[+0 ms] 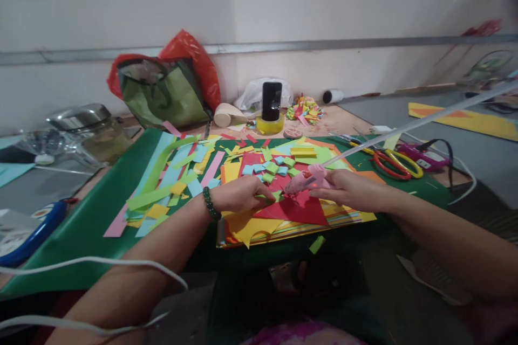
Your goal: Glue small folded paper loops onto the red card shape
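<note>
My right hand (343, 188) is wrapped round a pink glue gun (303, 179), whose nozzle points left and down. A long clear glue stick (404, 129) runs out of its back toward the upper right. My left hand (246, 193), with a dark green bead bracelet (210, 204) on the wrist, pinches a small green paper strip (276, 197) close to the nozzle. Below both hands lies a red paper sheet (295, 210) on a stack of coloured paper (259, 229). Small folded green and blue paper pieces (272, 167) sit just beyond the hands.
Loose paper strips (154, 197) cover the green mat (89, 226) at left. Scissors (390, 164) and a purple power strip (423, 155) lie at right. Behind stand a phone (271, 101), a green bag (162, 94) and a glass jar (89, 129). White cables (101, 261) cross at lower left.
</note>
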`<state>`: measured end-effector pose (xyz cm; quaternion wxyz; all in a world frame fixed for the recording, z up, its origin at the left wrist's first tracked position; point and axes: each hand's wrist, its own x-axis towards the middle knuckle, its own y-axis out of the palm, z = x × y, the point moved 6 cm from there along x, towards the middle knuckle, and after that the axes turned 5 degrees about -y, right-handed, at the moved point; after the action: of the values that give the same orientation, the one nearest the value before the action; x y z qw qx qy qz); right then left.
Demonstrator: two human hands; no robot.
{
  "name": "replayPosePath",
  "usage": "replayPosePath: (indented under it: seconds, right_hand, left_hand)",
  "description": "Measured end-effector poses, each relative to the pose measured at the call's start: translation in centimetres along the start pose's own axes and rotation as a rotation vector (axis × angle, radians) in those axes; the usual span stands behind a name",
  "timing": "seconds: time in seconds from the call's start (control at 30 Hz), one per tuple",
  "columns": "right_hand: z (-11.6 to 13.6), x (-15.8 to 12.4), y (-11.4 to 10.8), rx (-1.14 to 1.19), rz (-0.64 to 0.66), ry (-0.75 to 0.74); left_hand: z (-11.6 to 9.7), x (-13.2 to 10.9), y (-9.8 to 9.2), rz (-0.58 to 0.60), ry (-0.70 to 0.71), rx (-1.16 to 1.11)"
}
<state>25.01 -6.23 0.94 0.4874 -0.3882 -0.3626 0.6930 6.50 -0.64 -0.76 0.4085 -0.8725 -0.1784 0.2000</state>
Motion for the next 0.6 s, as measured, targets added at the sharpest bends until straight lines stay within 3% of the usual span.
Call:
replayPosePath:
  seconds: [0.23,0.3,0.43,0.5,0.6]
  right_hand:
    - [-1.0,-0.9,-0.7,0.223,0.003,0.024]
    - [-2.0,-0.8,-2.1,0.306,-0.164,0.047]
    - [-5.0,0.3,-5.5,0.362,-0.633,0.104]
    - [-6.2,1.4,-6.4,0.293,-0.749,0.119]
    - [-7.8,3.5,-6.9,0.123,-0.774,0.137]
  left_hand:
    - [0.0,0.0,0.0,0.002,-0.024,0.033]
    - [-0.4,-0.2,0.0,0.004,-0.002,0.072]
    - [-0.8,-0.8,-1.1,-0.042,0.021,0.059]
    - [-0.5,-1.1,-2.0,-0.065,0.022,-0.031]
    - [0.4,-1.4,-3.3,-0.085,0.002,-0.254]
